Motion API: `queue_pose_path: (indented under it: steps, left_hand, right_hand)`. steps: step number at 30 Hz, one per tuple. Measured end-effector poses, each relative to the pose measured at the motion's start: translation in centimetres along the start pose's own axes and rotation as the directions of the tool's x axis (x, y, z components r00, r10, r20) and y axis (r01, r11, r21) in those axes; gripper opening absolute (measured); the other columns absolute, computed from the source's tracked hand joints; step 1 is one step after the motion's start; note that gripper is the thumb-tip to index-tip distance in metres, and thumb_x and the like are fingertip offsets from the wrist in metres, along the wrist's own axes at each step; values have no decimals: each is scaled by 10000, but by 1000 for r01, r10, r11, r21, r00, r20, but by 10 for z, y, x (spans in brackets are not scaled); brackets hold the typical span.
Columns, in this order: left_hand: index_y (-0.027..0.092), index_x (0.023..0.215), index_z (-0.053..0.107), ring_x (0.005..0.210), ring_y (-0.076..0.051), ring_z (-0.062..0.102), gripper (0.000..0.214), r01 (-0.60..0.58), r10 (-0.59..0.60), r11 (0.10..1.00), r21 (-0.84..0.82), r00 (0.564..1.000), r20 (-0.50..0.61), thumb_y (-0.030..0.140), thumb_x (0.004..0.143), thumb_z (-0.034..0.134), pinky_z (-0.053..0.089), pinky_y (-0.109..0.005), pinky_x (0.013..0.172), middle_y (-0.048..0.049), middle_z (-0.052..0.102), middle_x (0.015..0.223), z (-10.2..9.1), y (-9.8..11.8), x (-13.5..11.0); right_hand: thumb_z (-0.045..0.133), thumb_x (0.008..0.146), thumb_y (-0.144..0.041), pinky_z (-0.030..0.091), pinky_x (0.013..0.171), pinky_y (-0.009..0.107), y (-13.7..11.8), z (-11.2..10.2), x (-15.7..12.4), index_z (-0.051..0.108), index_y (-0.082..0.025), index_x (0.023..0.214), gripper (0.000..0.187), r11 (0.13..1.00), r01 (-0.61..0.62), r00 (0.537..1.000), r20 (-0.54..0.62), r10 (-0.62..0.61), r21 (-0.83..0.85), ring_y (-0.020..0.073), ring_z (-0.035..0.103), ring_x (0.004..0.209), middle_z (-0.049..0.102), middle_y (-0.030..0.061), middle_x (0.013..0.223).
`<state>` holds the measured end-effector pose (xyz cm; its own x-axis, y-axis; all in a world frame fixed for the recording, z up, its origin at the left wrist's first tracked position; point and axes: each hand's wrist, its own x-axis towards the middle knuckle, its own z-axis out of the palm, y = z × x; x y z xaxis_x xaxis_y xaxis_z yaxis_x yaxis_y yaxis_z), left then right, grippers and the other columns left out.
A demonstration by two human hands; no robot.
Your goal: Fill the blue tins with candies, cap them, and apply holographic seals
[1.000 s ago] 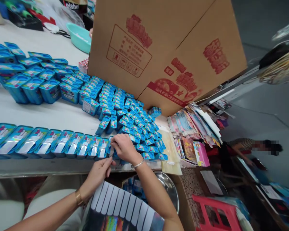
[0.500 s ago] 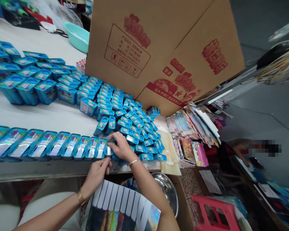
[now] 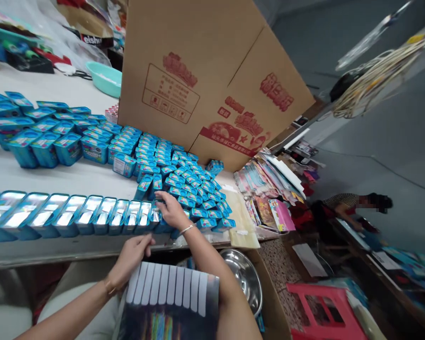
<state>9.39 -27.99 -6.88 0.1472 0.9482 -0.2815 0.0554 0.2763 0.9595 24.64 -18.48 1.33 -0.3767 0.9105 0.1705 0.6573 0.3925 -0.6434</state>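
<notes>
A row of small blue plastic tubs (image 3: 83,215) runs along the table's front edge, their lids bearing shiny silvery strips. At the row's right end, my right hand (image 3: 173,211) rests against the last tub (image 3: 155,217), its fingers apart and touching the tub's top. Just below the table edge is my left hand (image 3: 132,255), fingers curled together; anything between them is too small or hidden to make out. Close under it lies a sheet of stickers (image 3: 170,285) with pale strips along its upper part and a dark, rainbow-reflecting lower part.
Many more blue tubs (image 3: 184,177) stand crowded behind the row. A large cardboard carton (image 3: 205,61) rises behind them. A turquoise basin (image 3: 106,80) is at the back left. Below the table are a metal bowl (image 3: 246,278) and a red stool (image 3: 322,307). Another person (image 3: 343,203) sits far right.
My left hand has drawn away from the end tub, down and left towards the sheet. My right hand stays at that tub, its fingers more spread. The camera view has shifted.
</notes>
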Motion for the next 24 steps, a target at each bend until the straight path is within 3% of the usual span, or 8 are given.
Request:
queue_pose_path:
  steps: [3, 6, 8, 11, 15, 17, 19, 24]
  left_hand:
    - [167, 703, 669, 477, -132, 417, 553, 7, -7, 1000, -9, 1000, 20, 704, 758, 551, 292, -255, 499, 23, 528, 491, -19, 10, -16]
    - [160, 719, 671, 473, -124, 401, 564, 49, -49, 999, -9, 999, 4, 713, 745, 566, 277, -249, 480, 22, 533, 508, -40, 14, -24]
    - [155, 729, 671, 480, -121, 408, 559, 57, -57, 998, -26, 998, -13, 707, 739, 581, 290, -242, 484, 21, 535, 511, -51, 13, -23]
    - [145, 779, 674, 491, -108, 417, 535, 98, -100, 990, -100, 995, -17, 675, 737, 616, 307, -221, 489, 30, 531, 522, -58, 7, -19]
    - [134, 821, 669, 466, -88, 405, 536, 215, -213, 957, -192, 977, 32, 654, 690, 675, 285, -197, 441, 43, 517, 530, -56, 1, -16]
    - [132, 795, 662, 446, -82, 392, 527, 246, -237, 950, -190, 969, 69, 644, 674, 690, 277, -190, 416, 47, 501, 515, -54, 0, -17]
    - [132, 751, 652, 424, -74, 375, 501, 259, -246, 950, -174, 965, 95, 625, 675, 693, 272, -181, 393, 47, 484, 493, -52, 0, -17]
    - [142, 762, 651, 350, -53, 325, 406, 402, -371, 890, -216, 913, 171, 532, 676, 724, 232, -164, 322, 58, 463, 476, -55, -7, -12]
  right_hand:
    - [466, 989, -281, 433, 1034, 347, -17, -41, -36, 476, -199, 1366, 386, 977, -50, 997, -47, 61, 208, 179, 557, 1220, 572, 119, 1351]
    - [483, 987, -389, 501, 958, 362, -38, -80, -96, 520, -201, 1348, 409, 912, -145, 970, 239, 54, 384, 185, 642, 1098, 673, 96, 1184]
    - [678, 870, -423, 511, 962, 381, -51, -89, -139, 555, -231, 1336, 520, 911, -208, 929, 362, 71, 356, 211, 647, 1107, 677, 87, 1202]
    - [855, 685, -372, 504, 984, 404, -64, -76, -192, 607, -260, 1292, 665, 937, -286, 943, 233, 238, 202, 253, 631, 1143, 662, 78, 1239]
    - [715, 822, -217, 553, 858, 326, -74, -42, -231, 591, -249, 1282, 478, 898, -386, 909, -82, 410, 211, 194, 690, 935, 679, 56, 1141]
    - [639, 869, -171, 545, 843, 306, -76, -33, -239, 561, -245, 1320, 463, 931, -338, 911, -201, 361, 141, 178, 674, 908, 671, 58, 1100]
    - [580, 908, -157, 530, 834, 298, -78, -31, -241, 569, -233, 1304, 403, 968, -250, 939, -246, 242, -3, 181, 648, 923, 662, 68, 1049]
    - [457, 944, -110, 494, 706, 280, -77, -35, -240, 622, -195, 1137, 267, 917, -14, 984, -170, -58, -398, 181, 611, 800, 650, 76, 878]
